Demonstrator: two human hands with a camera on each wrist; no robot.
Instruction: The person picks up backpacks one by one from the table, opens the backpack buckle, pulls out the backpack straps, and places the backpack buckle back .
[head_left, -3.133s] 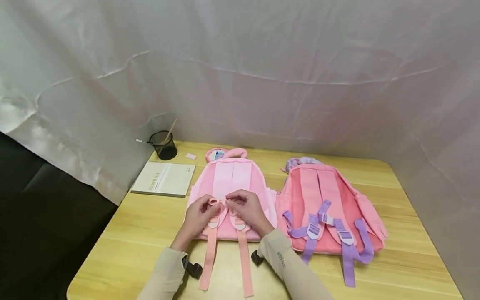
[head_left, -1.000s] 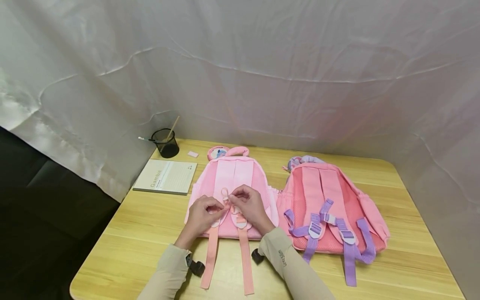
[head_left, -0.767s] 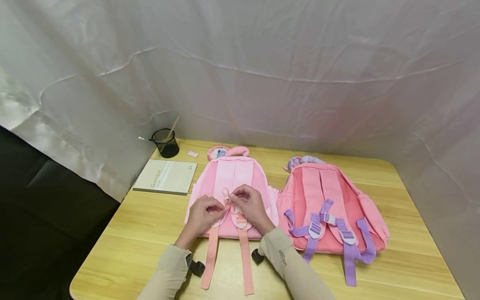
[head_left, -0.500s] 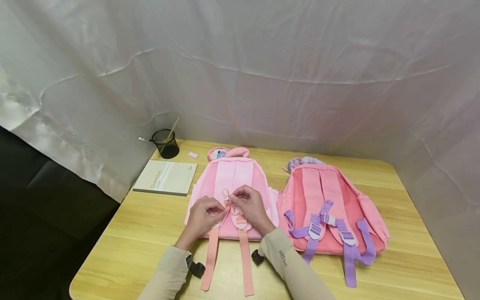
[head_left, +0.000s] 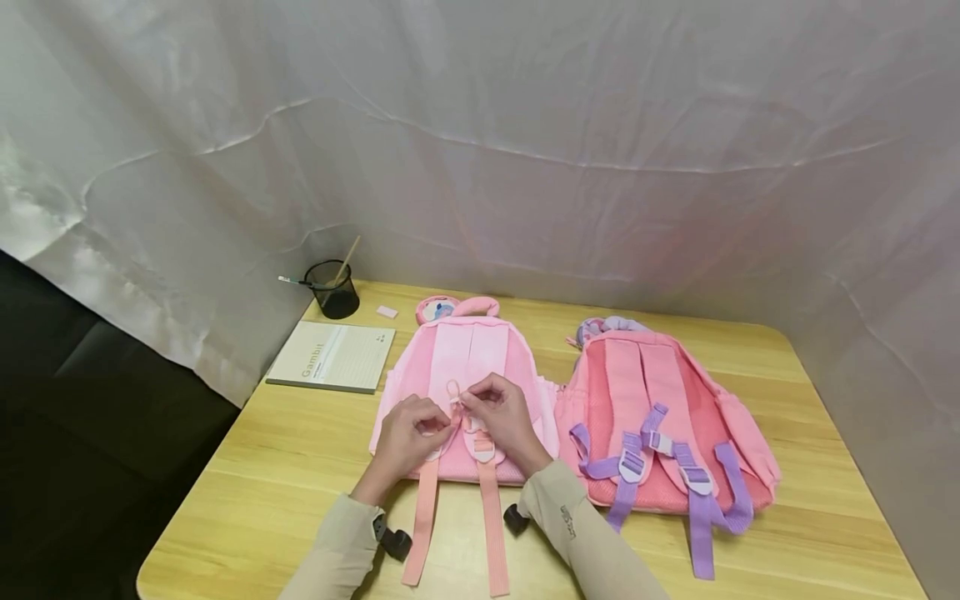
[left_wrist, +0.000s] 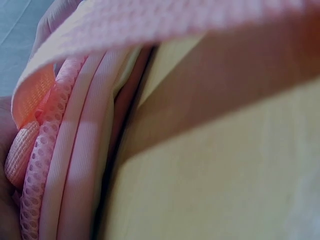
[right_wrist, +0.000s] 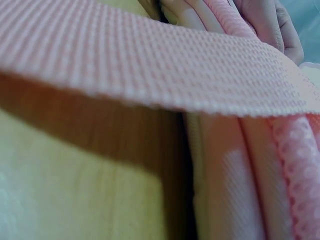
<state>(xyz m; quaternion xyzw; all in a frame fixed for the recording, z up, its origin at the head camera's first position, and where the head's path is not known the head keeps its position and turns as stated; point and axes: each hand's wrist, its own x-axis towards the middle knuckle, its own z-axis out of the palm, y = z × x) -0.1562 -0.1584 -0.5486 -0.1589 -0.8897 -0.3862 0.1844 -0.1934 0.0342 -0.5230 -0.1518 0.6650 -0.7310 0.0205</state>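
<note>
A light-pink backpack (head_left: 517,358) lies back side up on the table, its shoulder straps facing me. Over its lower middle, my left hand (head_left: 408,435) pinches a peach webbing strap (head_left: 455,417). My right hand (head_left: 506,415) pinches the same piece from the other side, by a small white buckle (head_left: 455,402). A thin loop of webbing (head_left: 452,387) stands up above the buckle. Fingertips hide part of the buckle. Two long peach strap tails (head_left: 422,525) hang toward me over the table. Both wrist views show mostly a strap (right_wrist: 150,65) and the backpack's edge (left_wrist: 80,170).
A coral-pink backpack (head_left: 701,392) with purple straps (head_left: 701,533) lies to the right, touching the first one. At the left are a notebook (head_left: 352,354), a black mesh pen cup (head_left: 341,302) with pencils and a pink eraser (head_left: 386,312). A curtain (head_left: 525,167) hangs behind the table.
About three seconds ago the loop lay curled by the left hand's fingers; now it stands upright between the hands. The left hand has shifted slightly right and down. Over the last second little has moved.
</note>
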